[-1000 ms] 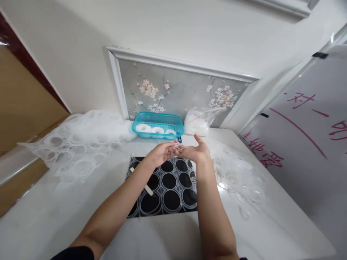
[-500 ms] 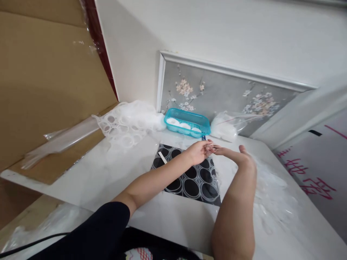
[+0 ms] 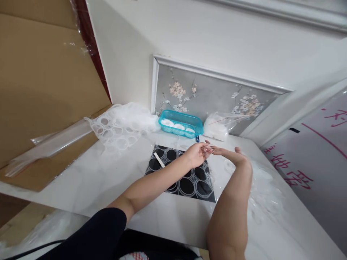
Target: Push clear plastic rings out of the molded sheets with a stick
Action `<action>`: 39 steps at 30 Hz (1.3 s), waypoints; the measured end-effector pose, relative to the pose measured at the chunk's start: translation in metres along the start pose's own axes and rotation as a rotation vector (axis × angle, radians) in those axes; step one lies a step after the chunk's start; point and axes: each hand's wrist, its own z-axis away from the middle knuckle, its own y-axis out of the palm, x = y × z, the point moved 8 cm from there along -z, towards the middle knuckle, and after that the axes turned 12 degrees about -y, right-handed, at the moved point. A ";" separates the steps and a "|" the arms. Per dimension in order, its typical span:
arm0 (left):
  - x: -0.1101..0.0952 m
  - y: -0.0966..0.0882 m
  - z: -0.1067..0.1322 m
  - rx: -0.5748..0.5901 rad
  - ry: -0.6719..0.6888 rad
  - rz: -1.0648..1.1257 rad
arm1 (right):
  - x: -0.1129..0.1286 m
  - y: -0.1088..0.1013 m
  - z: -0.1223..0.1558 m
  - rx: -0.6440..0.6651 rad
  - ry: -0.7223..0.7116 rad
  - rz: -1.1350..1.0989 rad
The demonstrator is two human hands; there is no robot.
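**Hands hold steady on a clear film piece while the view drifts**

The small clear film piece (image 3: 210, 148) sits between the fingertips of both hands, above the far edge of the black mat (image 3: 182, 174) with its ring pattern. Since half a second ago the pinch has barely moved; only the head has shifted slightly, so the work on the piece looks to be continuing, not finished. The left hand (image 3: 197, 154) is curled, fingers closed on the piece; the right hand (image 3: 235, 157) reaches in with thumb raised, fingertips meeting the left's. A white stick (image 3: 159, 160) lies on the mat. Beyond are a teal basket (image 3: 181, 124) of white rolls, a plastic bag (image 3: 217, 127), punched film sheets (image 3: 119, 128) on the desk (image 3: 89, 180) and cardboard (image 3: 40, 94) at left.
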 end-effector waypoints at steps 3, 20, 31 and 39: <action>-0.011 0.006 0.006 -0.029 0.055 -0.197 | -0.006 0.025 0.011 0.001 -0.016 0.068; -0.088 0.085 0.198 0.167 0.869 -1.567 | -0.028 0.187 0.149 0.404 -1.176 0.971; -0.092 0.080 0.222 0.199 0.701 -1.116 | -0.051 0.191 0.153 0.652 -0.926 0.877; -0.081 0.086 0.231 0.173 0.739 -1.155 | -0.049 0.193 0.159 0.710 -0.881 0.772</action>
